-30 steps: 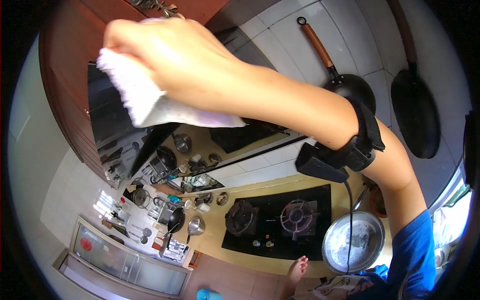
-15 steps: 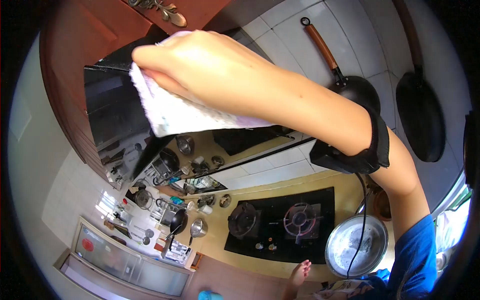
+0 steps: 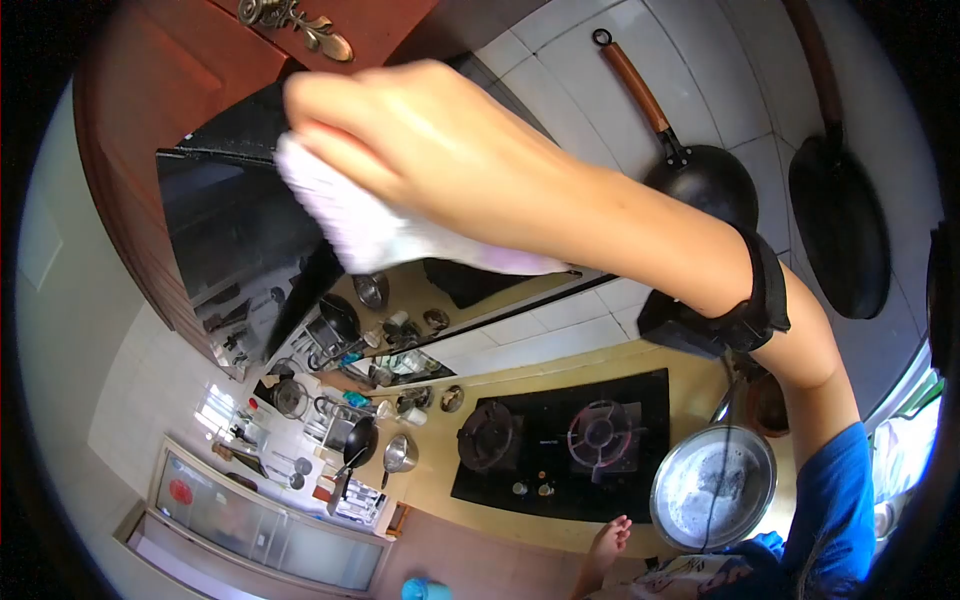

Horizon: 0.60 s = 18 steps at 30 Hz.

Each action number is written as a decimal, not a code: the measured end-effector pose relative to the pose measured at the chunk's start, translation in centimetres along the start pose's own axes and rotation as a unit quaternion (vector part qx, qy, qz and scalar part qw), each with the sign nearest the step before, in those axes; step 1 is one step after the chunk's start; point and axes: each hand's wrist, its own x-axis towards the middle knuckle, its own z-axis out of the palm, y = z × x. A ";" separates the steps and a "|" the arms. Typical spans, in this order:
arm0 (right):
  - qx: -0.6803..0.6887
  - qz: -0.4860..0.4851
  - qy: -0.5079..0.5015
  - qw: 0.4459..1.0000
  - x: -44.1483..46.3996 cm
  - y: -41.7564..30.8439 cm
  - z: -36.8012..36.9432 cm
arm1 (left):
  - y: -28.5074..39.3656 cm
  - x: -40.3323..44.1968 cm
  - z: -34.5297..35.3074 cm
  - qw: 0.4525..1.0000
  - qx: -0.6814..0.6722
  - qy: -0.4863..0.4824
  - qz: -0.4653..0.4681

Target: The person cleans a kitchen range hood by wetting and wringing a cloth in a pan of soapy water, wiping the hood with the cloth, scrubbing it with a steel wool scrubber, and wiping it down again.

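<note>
My right hand (image 3: 400,135) is raised in front of the glossy black range hood (image 3: 225,215), its fingers closed round a white and pale purple cloth (image 3: 370,225). The cloth hangs below the hand, over the hood's reflective surface; exact contact is hard to see. A black strap with a device is on my right forearm. Low in the view my left hand (image 3: 610,537) is near the counter's front edge, loosely curled with its fingers partly apart and nothing visible in it.
Below the hood are a black gas stove (image 3: 560,450) and a metal basin (image 3: 713,488) of sudsy water. Dark pans (image 3: 705,185) hang on the tiled wall. Red-brown cabinets (image 3: 150,70) are at upper left. Pots (image 3: 400,453) and utensils stand farther along the counter.
My right hand and the cloth have moved right and slightly down across the hood. The cloth looks more bunched. My left hand has shifted slightly right.
</note>
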 end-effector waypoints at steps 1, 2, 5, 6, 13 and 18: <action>0.019 -0.021 0.034 0.999 1.7 -0.5 0.6 | 0.1 0.0 -0.2 1.000 -0.001 0.001 0.004; 0.014 -0.051 0.048 0.997 3.1 -0.8 1.2 | 0.1 -0.1 -0.5 1.000 -0.003 0.003 0.007; -0.021 -0.053 0.048 0.997 6.1 -1.7 3.2 | -0.1 0.5 -1.7 0.998 -0.011 -0.022 0.050; -0.010 -0.051 0.057 0.997 6.2 -1.5 3.6 | 0.0 0.6 -2.0 0.998 -0.005 -0.033 0.058; -0.051 -0.015 0.012 0.999 1.1 0.8 2.7 | -0.1 1.1 -2.3 1.000 -0.004 -0.008 0.012; -0.068 0.018 -0.041 0.997 -5.7 2.9 0.6 | -0.8 1.0 -1.5 1.000 0.012 -0.009 -0.002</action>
